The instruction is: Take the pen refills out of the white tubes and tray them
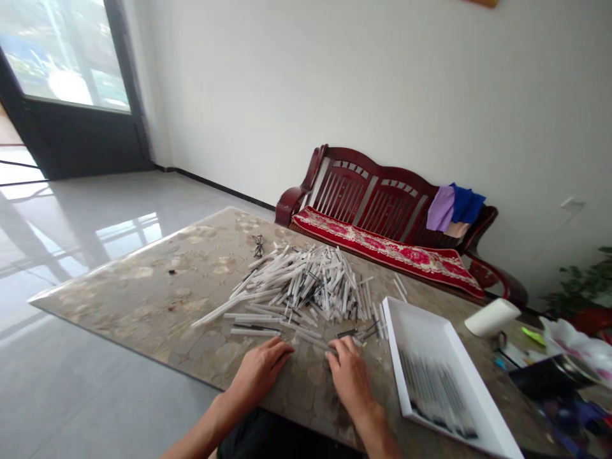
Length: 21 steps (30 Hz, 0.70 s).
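Observation:
A large heap of thin white, clear and black pen-like sticks [310, 280] lies across the middle of the table. Just in front of it rests my left hand [262, 370], its fingers curled together near the tabletop; whatever is under the fingertips is hidden. My right hand [351, 376] is closed at the fingertips around the dark end of a slim pen-like stick [318, 342], which slants towards the pile. Several similar sticks lie in rough rows near both hands. To the right, a shallow white box [394, 357] holds many thin sticks with dark ends, blurred by motion.
A white roll [492, 317], a dark cup [549, 375] and plastic bags [578, 344] crowd the table's right side. A small black wire-like item [259, 245] lies beyond the heap. Behind the table [119, 306] stands a red wooden bench [377, 191].

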Tool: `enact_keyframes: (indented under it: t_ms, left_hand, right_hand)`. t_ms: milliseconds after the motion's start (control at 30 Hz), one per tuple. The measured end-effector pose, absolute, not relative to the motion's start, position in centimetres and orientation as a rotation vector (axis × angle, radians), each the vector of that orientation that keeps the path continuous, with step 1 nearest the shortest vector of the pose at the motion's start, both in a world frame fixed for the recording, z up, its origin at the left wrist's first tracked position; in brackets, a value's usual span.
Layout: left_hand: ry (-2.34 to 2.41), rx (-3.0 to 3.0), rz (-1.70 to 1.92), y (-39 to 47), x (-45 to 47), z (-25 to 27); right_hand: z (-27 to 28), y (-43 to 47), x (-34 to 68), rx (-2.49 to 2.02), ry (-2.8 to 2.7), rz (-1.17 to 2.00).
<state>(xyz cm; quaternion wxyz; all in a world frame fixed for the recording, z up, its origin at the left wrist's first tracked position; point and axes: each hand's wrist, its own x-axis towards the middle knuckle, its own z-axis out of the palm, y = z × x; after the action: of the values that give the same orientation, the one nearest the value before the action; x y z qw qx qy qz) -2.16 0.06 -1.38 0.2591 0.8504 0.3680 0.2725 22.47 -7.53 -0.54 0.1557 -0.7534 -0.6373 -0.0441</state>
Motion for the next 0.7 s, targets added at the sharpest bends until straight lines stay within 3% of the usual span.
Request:
enact_keyframes:
  t_ms: [300, 467, 567, 700]
  left_hand:
    - [1.104, 2.221, 0.640, -0.1, -1.0, -0.6]
    - [1.041, 1.845, 0.835, -0.4, 0.9, -0.3]
    - [0.983, 1.660, 0.942, -0.4, 1.1, -0.3]
    - [1.096, 1.673, 1.047, -0.2, 0.0, -0.5]
  right_hand:
    - [-0.3, -6.5, 17.7, -2.070, -1.732, -0.122]
    - [0.2, -7.4, 14.5, -1.801, -1.699, 0.069]
    - [1.6, -7.0, 15.9, -1.789, -1.722, 0.144]
    - [3.7, -5.5, 22.1, -1.967, -1.888, -0.018]
